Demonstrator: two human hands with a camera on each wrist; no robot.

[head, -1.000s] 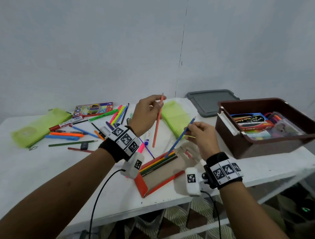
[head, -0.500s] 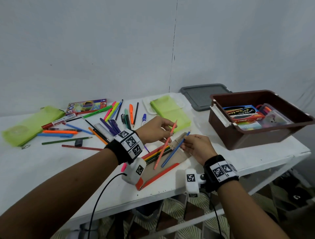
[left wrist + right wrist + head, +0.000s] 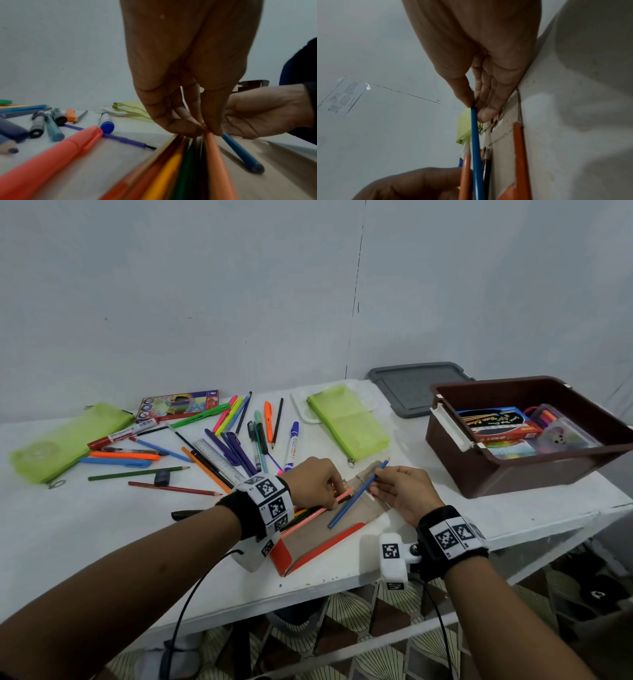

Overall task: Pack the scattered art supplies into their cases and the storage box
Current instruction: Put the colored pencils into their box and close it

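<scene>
An open cardboard pencil case (image 3: 346, 525) with orange edges lies at the table's front, with a row of coloured pencils (image 3: 301, 513) in its left side. My left hand (image 3: 317, 482) pinches a salmon-orange pencil (image 3: 315, 513) (image 3: 216, 162) and lays it against that row. My right hand (image 3: 400, 491) pinches a blue pencil (image 3: 356, 494) (image 3: 476, 146) near its tip, slanted over the case's bare floor. Behind my hands, scattered pens, markers and pencils (image 3: 239, 436) cover the table.
A brown storage box (image 3: 527, 474) at the right holds packs of art supplies, with its grey lid (image 3: 418, 392) behind. Green pouches lie at the far left (image 3: 61, 440) and centre (image 3: 349, 422). A coloured pencil box (image 3: 178, 405) and a ruler (image 3: 219, 460) lie among the pens.
Both hands came down from mid-air to the open case. The salmon-orange pencil now lies against the row, and the blue pencil is lowered over the case floor.
</scene>
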